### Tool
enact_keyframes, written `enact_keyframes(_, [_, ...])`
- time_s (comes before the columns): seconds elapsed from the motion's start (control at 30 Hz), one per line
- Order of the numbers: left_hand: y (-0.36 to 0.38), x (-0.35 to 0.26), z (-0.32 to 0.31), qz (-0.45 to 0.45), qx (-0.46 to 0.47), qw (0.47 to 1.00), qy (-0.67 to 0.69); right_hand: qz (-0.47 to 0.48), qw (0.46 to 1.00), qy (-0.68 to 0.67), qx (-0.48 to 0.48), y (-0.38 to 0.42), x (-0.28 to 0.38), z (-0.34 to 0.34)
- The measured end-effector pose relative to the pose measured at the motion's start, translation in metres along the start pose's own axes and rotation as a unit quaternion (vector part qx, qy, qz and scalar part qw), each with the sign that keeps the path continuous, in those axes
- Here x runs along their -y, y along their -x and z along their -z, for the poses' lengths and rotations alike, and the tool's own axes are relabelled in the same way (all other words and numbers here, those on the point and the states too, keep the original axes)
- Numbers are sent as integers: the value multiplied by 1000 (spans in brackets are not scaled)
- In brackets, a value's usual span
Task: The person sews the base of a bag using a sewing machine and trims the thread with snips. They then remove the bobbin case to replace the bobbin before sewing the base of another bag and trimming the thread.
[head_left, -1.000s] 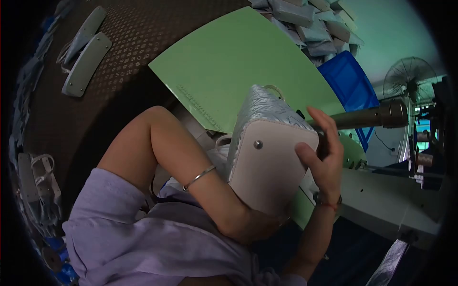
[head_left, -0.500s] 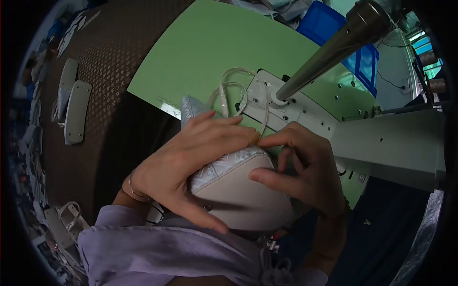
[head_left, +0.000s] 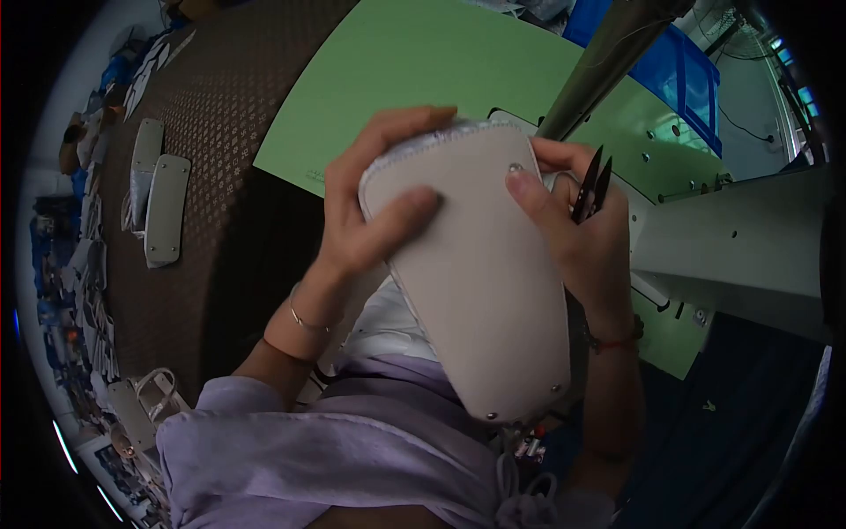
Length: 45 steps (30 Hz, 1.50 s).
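A cream handbag (head_left: 485, 273) is held up before my chest, its smooth panel facing me and metal studs at its lower end. Silvery patterned material shows along its far edge. My left hand (head_left: 357, 225) grips the left side, thumb on the panel and fingers behind the edge. On the opposite side, my right hand (head_left: 586, 242) pinches the edge with its thumb on the panel. Black thread snips (head_left: 592, 187) stick up from that same hand, points away from me; their handles are hidden in the palm.
Behind the handbag is a green sewing table (head_left: 423, 66) with a grey machine post (head_left: 599, 75) and a machine arm (head_left: 731, 238). A blue crate (head_left: 687, 84) stands beyond. More cream bag pieces (head_left: 167, 207) lie on the brown patterned surface (head_left: 238, 97) at left.
The handbag has been lifted and turned, so its long panel now faces me. My left hand has shifted from lying across it to gripping its side. Snips now show in my right hand.
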<state>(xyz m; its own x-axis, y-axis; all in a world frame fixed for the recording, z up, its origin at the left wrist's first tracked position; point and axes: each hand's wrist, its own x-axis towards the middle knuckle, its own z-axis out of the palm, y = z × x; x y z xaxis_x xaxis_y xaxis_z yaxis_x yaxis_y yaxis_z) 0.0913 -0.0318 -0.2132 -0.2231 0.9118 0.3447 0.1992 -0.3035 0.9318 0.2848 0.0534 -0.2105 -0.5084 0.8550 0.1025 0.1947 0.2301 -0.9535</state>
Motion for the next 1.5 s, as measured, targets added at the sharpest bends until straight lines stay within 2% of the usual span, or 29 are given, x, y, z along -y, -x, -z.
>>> enact_keyframes(0.07, [-32, 4, 4, -52, 7, 995, 79, 0, 994, -101, -51, -5, 12, -7])
enact_keyframes(0.13, [-61, 0, 6, -59, 42, 983, 168, 18, 975, -190, -111, -6, 30, -18])
enact_keyframes(0.2, [-83, 1, 12, -75, 80, 979, 173, 44, 956, -243, -156, -5, 37, -27])
enact_keyframes(0.27, [-98, 16, 20, -49, 281, 939, 190, 54, 963, -212, -158, 10, 28, -32])
enact_keyframes(0.3, [-103, 31, 19, -84, 325, 919, 208, 51, 967, -199, -151, 19, 25, -32])
enact_keyframes(0.33, [-106, 30, 18, -88, 331, 915, 212, 53, 966, -195, -159, 29, 25, -23])
enact_keyframes(0.4, [-96, 27, 17, -140, 389, 901, 127, -58, 971, -210, -102, 45, 27, 2])
enact_keyframes(0.53, [-89, 2, 1, -133, 406, 894, 133, -69, 978, -172, -97, 49, 46, 41])
enact_keyframes(0.6, [-88, 1, -3, -144, 408, 893, 126, -112, 990, -88, -2, 47, 59, 57])
enact_keyframes(0.8, [-83, 0, -8, -126, 374, 913, 100, -173, 984, -9, 47, 40, 74, 72])
enact_keyframes(0.9, [-83, 0, -8, -122, 381, 912, 93, -162, 984, 30, 63, 37, 75, 75])
enact_keyframes(1.17, [-83, 0, -13, -136, 394, 907, 62, -188, 981, 25, 47, 39, 81, 75])
enact_keyframes(1.23, [-84, 2, -17, -181, 399, 896, 75, -199, 978, 31, 49, 41, 80, 76])
enact_keyframes(1.37, [-83, 0, -20, -210, 404, 887, 72, -160, 985, 31, 46, 46, 73, 76])
enact_keyframes(1.5, [-82, 1, -21, -196, 399, 892, 80, -151, 987, 39, 32, 45, 71, 73])
